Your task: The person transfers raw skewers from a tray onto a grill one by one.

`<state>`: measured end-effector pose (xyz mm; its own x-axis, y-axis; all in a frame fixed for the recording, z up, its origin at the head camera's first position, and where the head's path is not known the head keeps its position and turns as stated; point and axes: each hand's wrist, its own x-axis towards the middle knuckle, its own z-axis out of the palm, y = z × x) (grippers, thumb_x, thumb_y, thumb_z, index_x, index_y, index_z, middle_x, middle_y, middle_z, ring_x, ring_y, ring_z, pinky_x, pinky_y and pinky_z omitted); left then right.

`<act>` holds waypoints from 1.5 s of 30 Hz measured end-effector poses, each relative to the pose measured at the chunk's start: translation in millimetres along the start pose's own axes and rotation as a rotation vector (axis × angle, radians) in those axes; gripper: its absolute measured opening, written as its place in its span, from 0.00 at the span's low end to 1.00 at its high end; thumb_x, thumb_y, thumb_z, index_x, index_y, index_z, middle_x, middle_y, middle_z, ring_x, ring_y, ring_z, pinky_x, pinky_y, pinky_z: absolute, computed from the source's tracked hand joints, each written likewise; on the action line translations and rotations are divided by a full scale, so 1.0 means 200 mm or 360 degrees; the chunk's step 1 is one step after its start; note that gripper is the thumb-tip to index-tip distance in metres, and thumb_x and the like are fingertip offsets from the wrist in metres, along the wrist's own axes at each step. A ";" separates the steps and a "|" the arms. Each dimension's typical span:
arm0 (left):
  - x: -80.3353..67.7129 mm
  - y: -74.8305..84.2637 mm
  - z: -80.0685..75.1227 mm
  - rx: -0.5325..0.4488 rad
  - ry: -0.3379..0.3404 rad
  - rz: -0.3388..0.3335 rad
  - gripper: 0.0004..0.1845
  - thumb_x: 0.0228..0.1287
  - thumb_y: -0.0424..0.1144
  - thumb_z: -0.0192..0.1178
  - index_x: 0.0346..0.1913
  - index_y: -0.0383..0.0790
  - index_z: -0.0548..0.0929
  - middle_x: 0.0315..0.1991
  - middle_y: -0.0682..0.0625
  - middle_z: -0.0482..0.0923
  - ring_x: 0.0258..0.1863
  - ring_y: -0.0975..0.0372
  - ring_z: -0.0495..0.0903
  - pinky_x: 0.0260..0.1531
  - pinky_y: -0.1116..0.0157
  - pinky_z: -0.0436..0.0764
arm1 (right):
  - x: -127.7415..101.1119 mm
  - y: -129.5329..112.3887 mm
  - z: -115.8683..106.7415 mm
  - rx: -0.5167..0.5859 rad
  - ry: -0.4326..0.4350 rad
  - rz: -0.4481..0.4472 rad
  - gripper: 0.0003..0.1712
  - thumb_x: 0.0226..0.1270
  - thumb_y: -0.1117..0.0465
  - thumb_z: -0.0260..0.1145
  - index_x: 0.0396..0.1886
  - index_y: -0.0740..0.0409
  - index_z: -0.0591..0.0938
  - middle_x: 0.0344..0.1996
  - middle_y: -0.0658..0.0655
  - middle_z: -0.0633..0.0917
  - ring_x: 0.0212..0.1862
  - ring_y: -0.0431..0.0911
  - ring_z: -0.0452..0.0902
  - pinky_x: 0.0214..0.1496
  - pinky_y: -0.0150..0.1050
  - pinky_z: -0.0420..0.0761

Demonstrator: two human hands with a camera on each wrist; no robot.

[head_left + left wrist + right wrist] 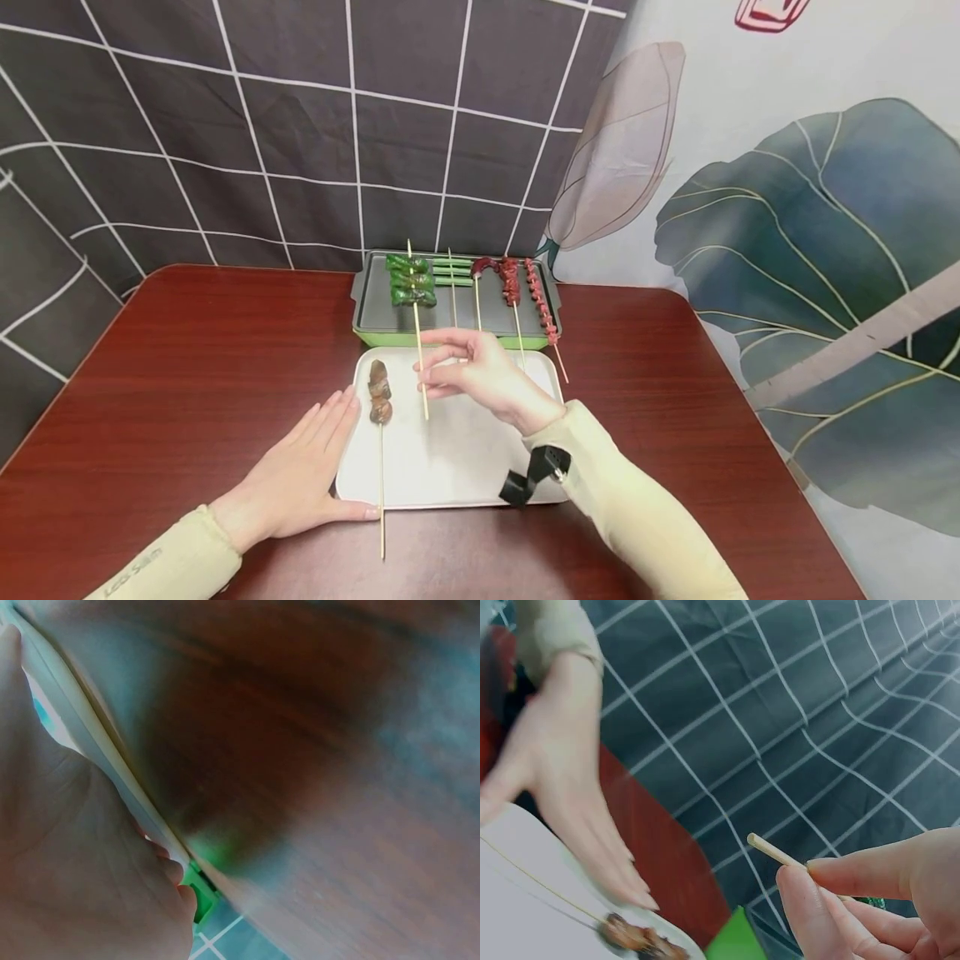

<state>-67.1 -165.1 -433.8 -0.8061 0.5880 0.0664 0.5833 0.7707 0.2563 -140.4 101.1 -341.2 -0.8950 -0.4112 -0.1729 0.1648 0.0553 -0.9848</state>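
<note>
A green pepper skewer (414, 317) is pinched by its bare wooden stick between the thumb and fingertips of the right hand (480, 372). Its long axis runs almost straight away from the person: the green pieces lie beyond the hand over the green grill tray (375, 321), while the bare end points back, below the hand, over the white tray (465, 467). The left hand (300, 467) is laid flat on the counter (187, 375), fingers straight and together, against the white tray's left edge. Just right of its fingertips, a brown meat skewer (380, 433) is lying lengthwise too, food end away.
</note>
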 end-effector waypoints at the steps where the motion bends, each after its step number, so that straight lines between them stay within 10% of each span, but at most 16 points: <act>1: 0.00 0.00 0.00 0.0000 0.0001 0.0000 0.69 0.53 0.83 0.52 0.77 0.22 0.55 0.79 0.31 0.48 0.77 0.43 0.51 0.74 0.48 0.55 | 0.02 -0.01 -0.01 -0.0005 0.0015 -0.0002 0.30 0.65 0.78 0.65 0.68 0.70 0.74 0.44 0.70 0.85 0.40 0.49 0.87 0.47 0.47 0.87; 19: 0.00 0.00 -0.01 -0.0006 -0.0006 -0.0007 0.69 0.53 0.83 0.51 0.77 0.23 0.55 0.79 0.32 0.48 0.77 0.43 0.51 0.74 0.47 0.55 | 0.33 -0.07 -0.07 -0.0086 0.0144 0.0162 0.29 0.68 0.79 0.64 0.69 0.71 0.73 0.48 0.73 0.85 0.51 0.61 0.85 0.46 0.41 0.87; 24: 0.00 0.00 0.00 -0.0009 -0.0008 -0.0004 0.69 0.53 0.83 0.51 0.77 0.23 0.55 0.79 0.32 0.48 0.77 0.43 0.51 0.74 0.47 0.55 | 0.38 -0.06 -0.06 -0.0088 0.0117 0.0230 0.29 0.67 0.79 0.64 0.68 0.72 0.73 0.48 0.72 0.85 0.41 0.51 0.87 0.46 0.41 0.87; 45: 0.00 0.00 -0.01 0.0012 -0.0014 -0.0006 0.69 0.53 0.84 0.51 0.77 0.23 0.55 0.79 0.32 0.48 0.77 0.43 0.51 0.74 0.47 0.55 | 0.40 -0.02 -0.05 -0.0046 0.0163 0.0314 0.28 0.68 0.79 0.63 0.67 0.74 0.73 0.50 0.73 0.84 0.36 0.48 0.86 0.45 0.38 0.87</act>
<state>-66.8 -165.1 -432.5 -0.8076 0.5870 0.0571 0.5809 0.7749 0.2492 -217.6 76.5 -351.6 -0.8842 -0.2954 -0.3619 0.3304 0.1523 -0.9315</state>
